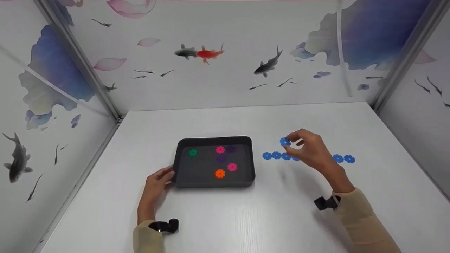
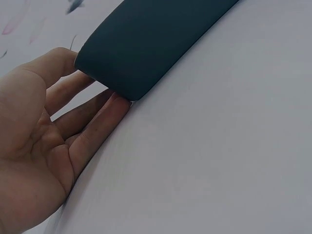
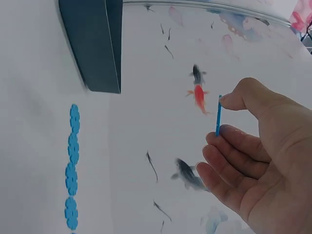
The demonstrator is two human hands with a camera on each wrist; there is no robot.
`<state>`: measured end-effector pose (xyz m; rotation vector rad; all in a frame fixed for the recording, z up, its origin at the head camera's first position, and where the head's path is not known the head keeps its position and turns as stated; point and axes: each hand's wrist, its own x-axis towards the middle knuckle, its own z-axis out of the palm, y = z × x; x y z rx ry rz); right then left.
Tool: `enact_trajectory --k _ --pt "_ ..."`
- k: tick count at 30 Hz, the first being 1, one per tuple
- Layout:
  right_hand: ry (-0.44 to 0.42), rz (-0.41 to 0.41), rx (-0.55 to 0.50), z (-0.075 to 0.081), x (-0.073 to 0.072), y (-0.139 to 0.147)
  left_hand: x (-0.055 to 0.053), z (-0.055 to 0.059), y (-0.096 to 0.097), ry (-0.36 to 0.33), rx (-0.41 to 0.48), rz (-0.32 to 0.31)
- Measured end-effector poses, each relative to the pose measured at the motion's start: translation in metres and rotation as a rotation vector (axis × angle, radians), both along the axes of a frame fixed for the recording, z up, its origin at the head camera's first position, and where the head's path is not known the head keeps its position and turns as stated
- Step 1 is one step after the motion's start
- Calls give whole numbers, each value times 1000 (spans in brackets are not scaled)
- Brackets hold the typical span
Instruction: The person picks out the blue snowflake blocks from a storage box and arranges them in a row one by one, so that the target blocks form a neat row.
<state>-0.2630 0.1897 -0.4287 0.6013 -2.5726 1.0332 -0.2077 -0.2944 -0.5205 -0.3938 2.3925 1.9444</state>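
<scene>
My right hand point(image 1: 311, 151) pinches a blue flower-shaped plastic disc point(image 1: 285, 141) between thumb and fingertips, raised above the table. The right wrist view shows this disc edge-on as a thin blue strip point(image 3: 218, 115). Below the hand runs a row of matching blue discs point(image 1: 276, 155), its middle partly hidden by the hand. At the left, my left hand point(image 1: 157, 182) holds the near-left side of a dark grey tray point(image 1: 214, 184). In the left wrist view, the thumb lies at the rim and the fingers touch the tray's lower edge.
Inside the tray lie a green disc point(image 1: 193, 152), an orange disc point(image 1: 220, 173), pink discs point(image 1: 232, 167) and dark purple discs point(image 1: 230, 149). White panels printed with fish point(image 1: 267, 66) enclose the white table point(image 1: 225, 218) at the back and sides.
</scene>
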Motion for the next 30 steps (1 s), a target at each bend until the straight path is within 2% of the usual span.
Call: enact_trajectory --k 7,14,22,30 --pt "-113 -126 -6 -3 -2 33 1 2 -1 6 -9 -10" --pt "-112 -224 22 -2 -4 65 7 3 0 13 0 2" --pt "-126 -337 25 -1 -5 104 6 3 0 4 -7 11" --pt "-203 -432 6 -9 -1 141 4 4 2 -7 -12 -2"
